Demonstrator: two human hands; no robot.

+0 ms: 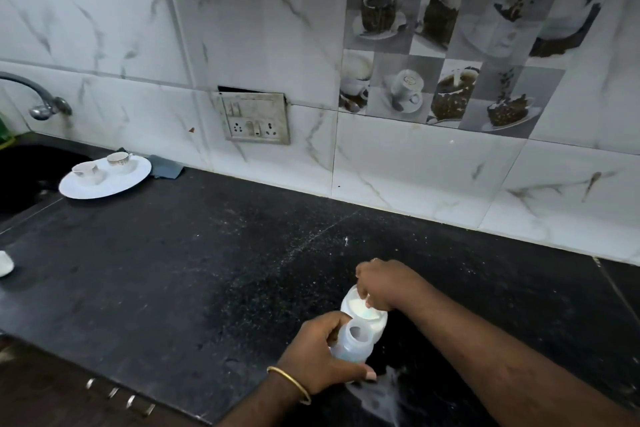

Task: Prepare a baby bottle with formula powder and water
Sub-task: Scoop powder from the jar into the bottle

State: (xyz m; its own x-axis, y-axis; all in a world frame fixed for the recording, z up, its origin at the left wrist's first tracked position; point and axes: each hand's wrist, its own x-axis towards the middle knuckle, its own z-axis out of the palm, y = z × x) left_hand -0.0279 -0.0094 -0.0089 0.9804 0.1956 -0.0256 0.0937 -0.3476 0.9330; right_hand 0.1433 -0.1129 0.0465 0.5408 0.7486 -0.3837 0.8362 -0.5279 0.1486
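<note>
Head view, lower centre of the frame: the left hand [320, 354] wraps its fingers and thumb round a translucent plastic baby bottle [353, 345], uncapped, its open mouth facing up towards the camera. Just above it in the frame, touching or nearly touching the bottle's neck, sits a white round plastic tub of formula powder [363, 314], lid off, pale powder showing inside. The right hand [384, 284] dips into that tub from the right with curled fingers, pinching something small at the powder's surface; it looks like a scoop, but it is too hidden to be sure.

Here's the relation that matters: the bottle's mouth lies just below and slightly left of the right hand's pinch, and the bottle's long axis runs down towards the frame's bottom edge, tipped a little towards the tub. The right hand is the one nearer the powder; the left only steadies the target, so the carry should be a short one.

All this on a black speckled stone counter [173, 270], with a white smear [381, 395] at bottom centre. At upper left, a white plate [135, 180] carries two small cups.
</note>
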